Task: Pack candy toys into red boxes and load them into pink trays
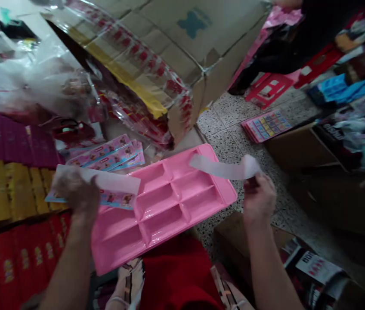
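In the head view, the left hand [81, 191] is grasping a printed strip [118, 189] over the pink tray [166, 221] before the person; the right hand [261, 200] is pinching a white strip [227, 170]. Its dangling end could be snagging the tray, being unsupported.

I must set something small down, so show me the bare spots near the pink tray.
Speckled floor lies bare between the big carton, the right end of the pink tray and the pink card stack. The tray's uncovered compartments look bare too. Crowded: the left side, with purple packets, yellow packets, red packets, plastic bags and printed strips.
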`<state>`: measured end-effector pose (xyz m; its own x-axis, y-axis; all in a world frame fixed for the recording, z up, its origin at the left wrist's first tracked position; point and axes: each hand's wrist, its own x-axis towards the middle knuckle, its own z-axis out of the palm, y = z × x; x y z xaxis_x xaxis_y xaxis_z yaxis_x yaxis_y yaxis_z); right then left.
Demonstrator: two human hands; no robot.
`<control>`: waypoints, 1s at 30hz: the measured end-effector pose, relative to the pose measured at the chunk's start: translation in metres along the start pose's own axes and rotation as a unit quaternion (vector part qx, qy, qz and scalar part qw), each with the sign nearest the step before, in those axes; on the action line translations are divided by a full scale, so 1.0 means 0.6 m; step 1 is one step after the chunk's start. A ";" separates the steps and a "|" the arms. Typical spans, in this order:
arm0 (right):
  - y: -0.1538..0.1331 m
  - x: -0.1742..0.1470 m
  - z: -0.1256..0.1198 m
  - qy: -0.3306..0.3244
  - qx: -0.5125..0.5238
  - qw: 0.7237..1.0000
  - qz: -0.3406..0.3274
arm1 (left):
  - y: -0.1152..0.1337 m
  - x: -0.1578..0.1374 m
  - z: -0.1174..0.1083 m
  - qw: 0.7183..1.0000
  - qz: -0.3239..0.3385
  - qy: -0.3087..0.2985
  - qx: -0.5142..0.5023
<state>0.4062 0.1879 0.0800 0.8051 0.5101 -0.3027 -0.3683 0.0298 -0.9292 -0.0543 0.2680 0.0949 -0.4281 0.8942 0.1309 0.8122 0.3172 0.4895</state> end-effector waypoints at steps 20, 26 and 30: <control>0.093 0.090 -0.072 -0.527 -0.256 0.806 -0.082 | 0.493 -0.179 -0.004 0.841 0.326 -0.397 -0.170; 0.174 0.010 -0.139 -0.359 0.011 0.916 0.177 | 0.518 -0.160 0.067 0.897 0.237 -0.326 -0.180; 0.174 -0.012 -0.182 -0.221 0.078 0.932 0.276 | 0.530 -0.163 0.180 0.893 0.186 -0.332 -0.241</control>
<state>0.4130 0.0935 -0.0379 0.2145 0.7881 -0.5770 -0.7604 -0.2361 -0.6051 0.2890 0.3155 0.1446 0.2946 0.9505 -0.0991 0.5162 -0.0710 0.8535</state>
